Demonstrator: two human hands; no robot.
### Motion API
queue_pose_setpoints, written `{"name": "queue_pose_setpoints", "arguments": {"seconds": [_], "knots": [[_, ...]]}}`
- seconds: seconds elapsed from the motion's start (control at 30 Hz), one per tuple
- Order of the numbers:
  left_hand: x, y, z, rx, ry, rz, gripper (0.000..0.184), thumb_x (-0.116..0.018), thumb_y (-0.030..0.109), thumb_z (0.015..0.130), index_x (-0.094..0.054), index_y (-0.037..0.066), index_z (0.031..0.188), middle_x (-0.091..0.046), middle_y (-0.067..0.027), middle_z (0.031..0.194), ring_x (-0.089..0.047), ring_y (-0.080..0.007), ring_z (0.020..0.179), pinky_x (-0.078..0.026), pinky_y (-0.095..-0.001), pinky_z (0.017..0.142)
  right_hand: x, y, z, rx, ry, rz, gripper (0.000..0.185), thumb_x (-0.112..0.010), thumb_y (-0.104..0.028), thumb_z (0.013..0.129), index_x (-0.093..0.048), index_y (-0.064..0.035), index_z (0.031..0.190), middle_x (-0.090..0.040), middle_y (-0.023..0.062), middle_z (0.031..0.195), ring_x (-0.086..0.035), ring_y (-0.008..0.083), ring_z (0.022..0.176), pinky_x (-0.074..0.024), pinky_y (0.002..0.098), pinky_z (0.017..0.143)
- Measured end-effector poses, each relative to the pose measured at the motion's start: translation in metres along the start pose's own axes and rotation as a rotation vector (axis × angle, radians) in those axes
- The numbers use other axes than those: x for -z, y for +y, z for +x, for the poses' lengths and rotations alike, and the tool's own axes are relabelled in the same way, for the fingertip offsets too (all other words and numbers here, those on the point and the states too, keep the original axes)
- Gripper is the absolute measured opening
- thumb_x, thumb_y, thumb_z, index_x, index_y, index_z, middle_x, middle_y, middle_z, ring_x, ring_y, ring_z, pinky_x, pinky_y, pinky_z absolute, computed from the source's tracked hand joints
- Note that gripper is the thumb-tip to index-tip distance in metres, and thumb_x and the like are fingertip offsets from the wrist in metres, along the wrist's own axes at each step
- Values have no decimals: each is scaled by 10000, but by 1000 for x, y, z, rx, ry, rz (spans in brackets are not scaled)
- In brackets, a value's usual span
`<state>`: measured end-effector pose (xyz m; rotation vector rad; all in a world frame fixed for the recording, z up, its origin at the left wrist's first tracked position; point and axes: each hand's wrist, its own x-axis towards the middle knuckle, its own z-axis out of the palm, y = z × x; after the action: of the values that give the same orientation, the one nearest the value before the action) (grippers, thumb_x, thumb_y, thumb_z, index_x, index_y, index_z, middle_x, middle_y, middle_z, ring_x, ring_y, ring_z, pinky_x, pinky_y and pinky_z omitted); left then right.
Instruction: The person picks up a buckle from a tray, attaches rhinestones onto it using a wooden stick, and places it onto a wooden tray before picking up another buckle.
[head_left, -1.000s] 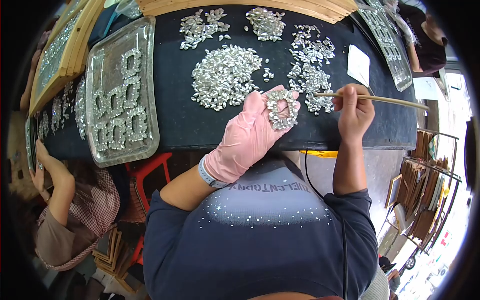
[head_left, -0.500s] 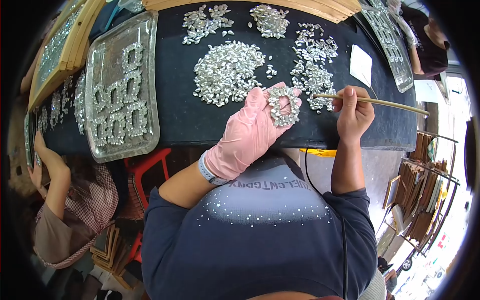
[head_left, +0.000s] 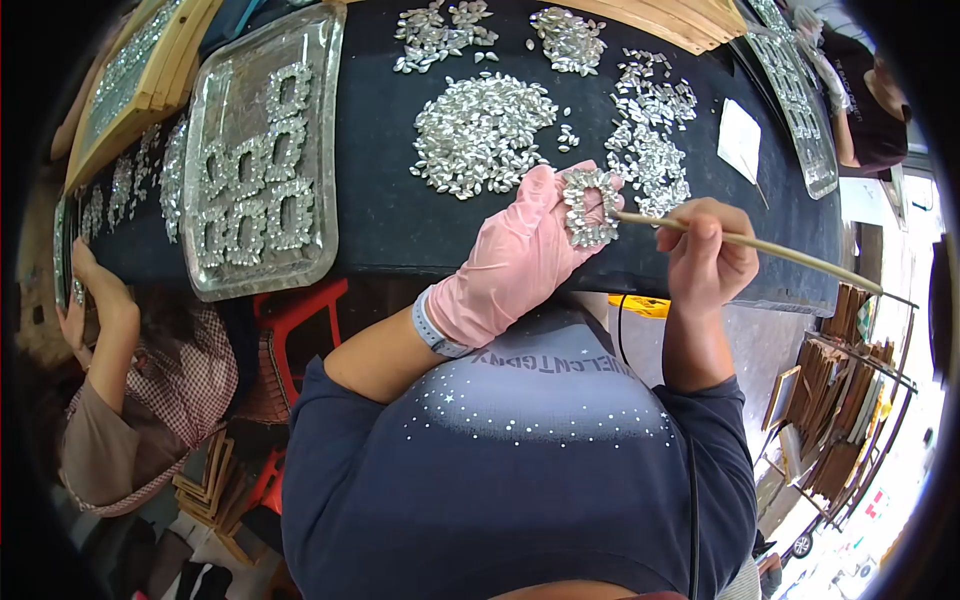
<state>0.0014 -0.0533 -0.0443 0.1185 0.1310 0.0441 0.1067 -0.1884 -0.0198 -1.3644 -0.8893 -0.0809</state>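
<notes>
A rectangular ring of silvery stones (head_left: 591, 208) rests on the fingers of my left hand (head_left: 515, 255), which wears a pink glove. Bare, my right hand (head_left: 708, 250) pinches a long thin wooden stick (head_left: 790, 254). The stick's tip is at the right edge of the ring; whether it carries a stone is too small to tell. Beyond my left hand lies a large pile of pointed silvery stones (head_left: 480, 135). Another pile of small stones (head_left: 650, 165) lies just behind the stick's tip.
A clear tray (head_left: 325, 200) at the left holds several stone rings. Smaller stone piles (head_left: 567, 40) lie farther back, near a wooden frame (head_left: 680, 22). A white paper (head_left: 739, 140) is at the right. One co-worker's arm (head_left: 112, 320) is at the left edge; another person (head_left: 870, 100) is at the far right.
The stick's tip has moved from the small-stone pile to the ring's edge, with my right hand turning. The whole view has shifted, so the table's things appear farther right and higher.
</notes>
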Motion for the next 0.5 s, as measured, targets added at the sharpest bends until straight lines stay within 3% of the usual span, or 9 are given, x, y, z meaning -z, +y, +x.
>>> {"name": "queue_pose_setpoints", "arguments": {"seconds": [0.1,0.5], "knots": [[0,-1,0,-10,12,18,526,-282,379,968,-274,-10,1323,-338,-223,1352,-370,-292,1244,-293,-432,1045,-14,-5,0,157,-175,-72,150,-531,-118,897,-505,8,820,-559,114,625,-504,127,479,-393,216,427],[0,-1,-1,3,33,-50,497,-251,357,977,-284,-9,1312,-334,-225,1351,-362,-296,1245,-260,-429,1063,-23,2,-7,160,-207,-127,144,-559,-108,877,-518,7,801,-567,102,632,-505,117,484,-399,221,436]]}}
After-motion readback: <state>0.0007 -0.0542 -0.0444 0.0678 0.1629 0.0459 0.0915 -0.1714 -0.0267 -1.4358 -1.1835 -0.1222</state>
